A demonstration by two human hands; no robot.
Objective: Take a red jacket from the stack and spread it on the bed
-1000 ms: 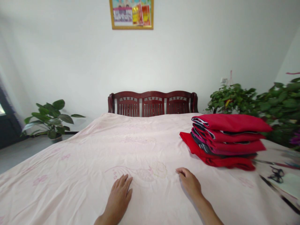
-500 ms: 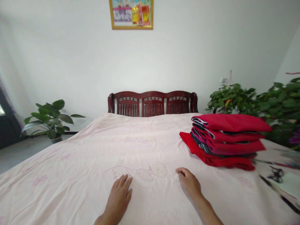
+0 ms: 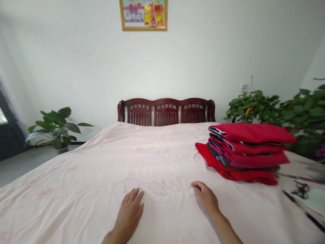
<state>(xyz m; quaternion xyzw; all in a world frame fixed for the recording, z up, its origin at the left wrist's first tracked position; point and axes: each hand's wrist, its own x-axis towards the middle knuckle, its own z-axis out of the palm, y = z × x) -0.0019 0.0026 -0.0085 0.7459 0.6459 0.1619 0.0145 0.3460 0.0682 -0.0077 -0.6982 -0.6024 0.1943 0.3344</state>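
Note:
My left hand (image 3: 129, 210) lies palm down on the pale pink bedsheet (image 3: 101, 169), fingers stretched forward and the thumb a little apart. It holds nothing. To its right, my right hand (image 3: 205, 196) rests on the same sheet with its fingers curled inward; no object shows in it, though the fingertips are partly hidden. Between the hands is the faint flower pattern of the sheet. Beyond my right hand stands a stack of folded clothes (image 3: 254, 149), mostly red with dark and white edges showing, and it touches neither hand.
Small black-handled scissors (image 3: 301, 189) and a long dark strip (image 3: 304, 210) lie at the right edge. A dark red wooden bench back (image 3: 166, 113) rises behind the sheet. Potted plants stand left (image 3: 57, 127) and right (image 3: 254, 106). A framed picture (image 3: 143, 15) hangs on the wall.
The view has shifted slightly, so the scene sits a few pixels further right. Both hands keep the same pose and place on the sheet, and the stack is unchanged.

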